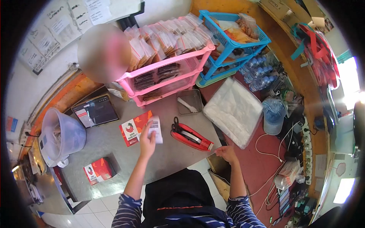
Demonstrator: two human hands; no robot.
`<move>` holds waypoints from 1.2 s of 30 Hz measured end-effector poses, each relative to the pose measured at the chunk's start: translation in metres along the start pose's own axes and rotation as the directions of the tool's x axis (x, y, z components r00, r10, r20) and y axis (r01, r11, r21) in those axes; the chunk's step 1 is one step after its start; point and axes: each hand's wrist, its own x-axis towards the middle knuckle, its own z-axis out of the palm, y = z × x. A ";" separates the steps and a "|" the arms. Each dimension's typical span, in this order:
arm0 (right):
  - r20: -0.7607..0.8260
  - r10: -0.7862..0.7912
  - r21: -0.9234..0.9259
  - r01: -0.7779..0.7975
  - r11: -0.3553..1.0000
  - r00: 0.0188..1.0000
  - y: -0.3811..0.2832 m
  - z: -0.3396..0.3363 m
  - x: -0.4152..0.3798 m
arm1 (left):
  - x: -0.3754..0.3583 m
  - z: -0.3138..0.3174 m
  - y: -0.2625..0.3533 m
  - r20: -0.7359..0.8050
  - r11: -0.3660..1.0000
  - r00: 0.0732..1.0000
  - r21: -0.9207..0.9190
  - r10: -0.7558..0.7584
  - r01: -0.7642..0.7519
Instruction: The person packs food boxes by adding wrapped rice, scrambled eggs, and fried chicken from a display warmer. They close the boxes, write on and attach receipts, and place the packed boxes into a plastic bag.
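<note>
My left hand [147,140] is raised over the grey counter [102,144] and grips a small white printed slip [155,129] by its lower edge. Just behind the slip lies a red and white card packet [131,129]. My right hand [227,152] hovers at the counter's near right corner with fingers loosely curled and nothing in it. Between the two hands rests a red heat sealer [190,137] with a black handle.
A person stands across the counter beside a pink rack [167,72] of packets and a blue rack [232,38]. A tablet [95,111], metal tray [189,102], plastic bag stack [235,110], clear bin [61,135] and red box [99,170] surround the counter. Cables trail right.
</note>
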 end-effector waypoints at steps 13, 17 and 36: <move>0.273 -0.512 -0.435 0.579 0.690 0.815 -0.260 0.205 0.038 | 0.033 -0.056 -0.057 0.112 0.759 0.988 0.651 -0.108 0.009; 0.129 -0.368 -0.601 0.368 0.709 0.921 -0.229 0.302 0.133 | 0.034 -0.055 -0.060 0.051 0.757 0.988 0.648 -0.149 0.081; -0.523 -0.528 -0.341 0.404 0.849 0.669 -0.159 0.010 0.098 | -0.049 -0.082 -0.064 0.364 0.474 0.931 0.824 -0.022 -0.311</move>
